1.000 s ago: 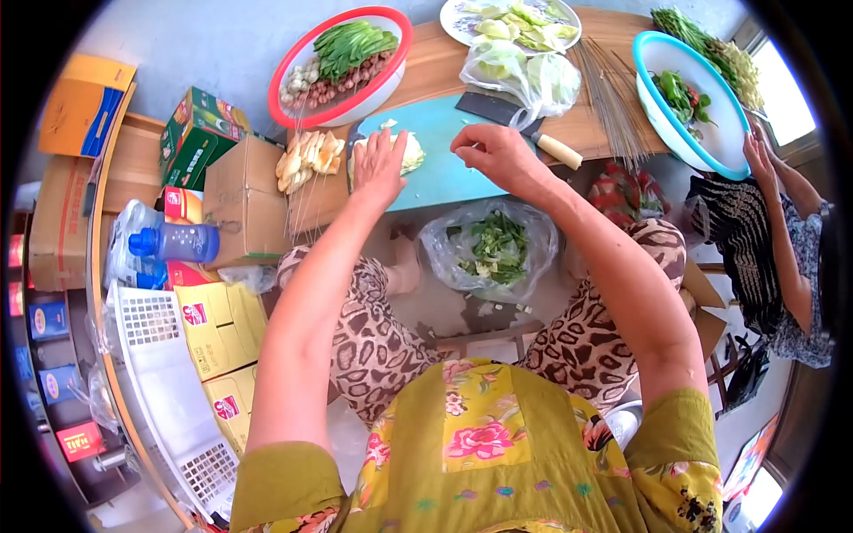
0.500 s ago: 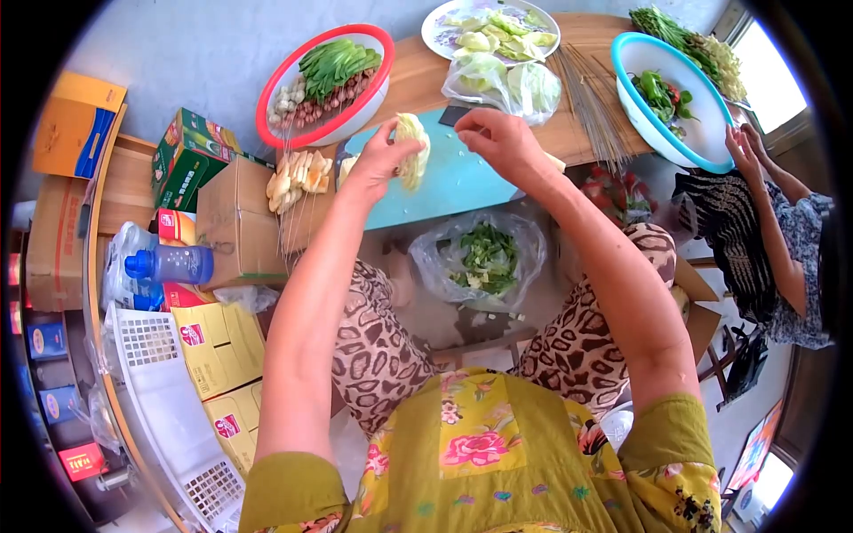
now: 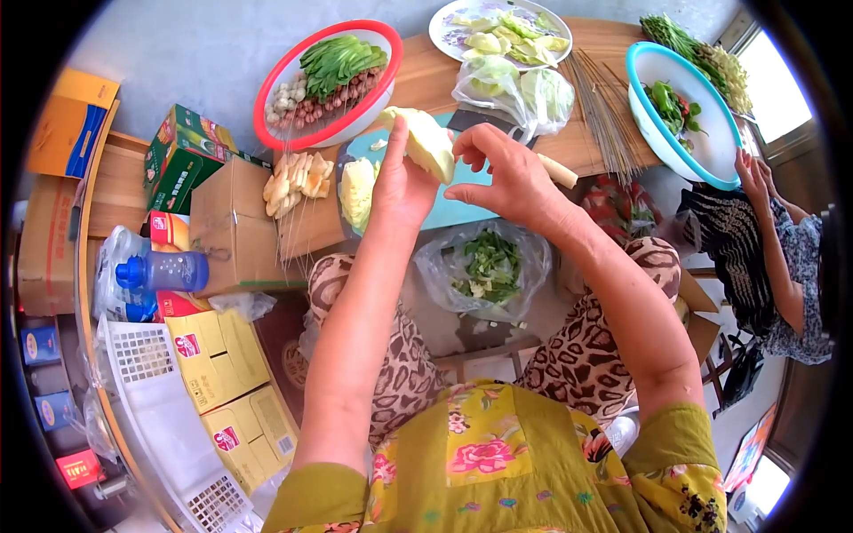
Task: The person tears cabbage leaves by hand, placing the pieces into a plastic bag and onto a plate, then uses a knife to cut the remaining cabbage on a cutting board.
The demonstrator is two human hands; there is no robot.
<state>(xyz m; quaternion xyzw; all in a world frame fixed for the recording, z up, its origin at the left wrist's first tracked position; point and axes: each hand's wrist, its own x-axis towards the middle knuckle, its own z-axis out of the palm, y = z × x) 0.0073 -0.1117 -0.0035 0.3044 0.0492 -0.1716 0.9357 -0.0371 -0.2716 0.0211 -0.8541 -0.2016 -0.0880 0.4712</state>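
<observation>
Over the teal cutting board (image 3: 442, 213), my left hand (image 3: 404, 188) grips a pale green cabbage piece (image 3: 425, 147) between thumb and fingers. My right hand (image 3: 508, 173) is just right of that piece, its fingers bent and thumb apart, holding nothing that I can see. Another cabbage piece (image 3: 358, 191) rests on the board's left side. A knife lies behind my right hand, with its light wooden handle (image 3: 557, 171) sticking out to the right; the hand covers part of it. Below the board, a clear plastic bag (image 3: 533, 266) holds chopped greens (image 3: 489, 262).
A red-rimmed basin (image 3: 267, 84) of skewered food and greens, a plate (image 3: 442, 35) of cabbage leaves and bagged cabbage (image 3: 544, 93) stand behind. Metal skewers (image 3: 609, 120) and a blue-rimmed basin (image 3: 702, 147) are right, near another person's hands (image 3: 755, 178). Tofu-like skewers (image 3: 298, 182) lie left.
My left hand has moved right with the cabbage piece and turned it. My right hand has come down and its fingers have spread. The view has shifted slightly.
</observation>
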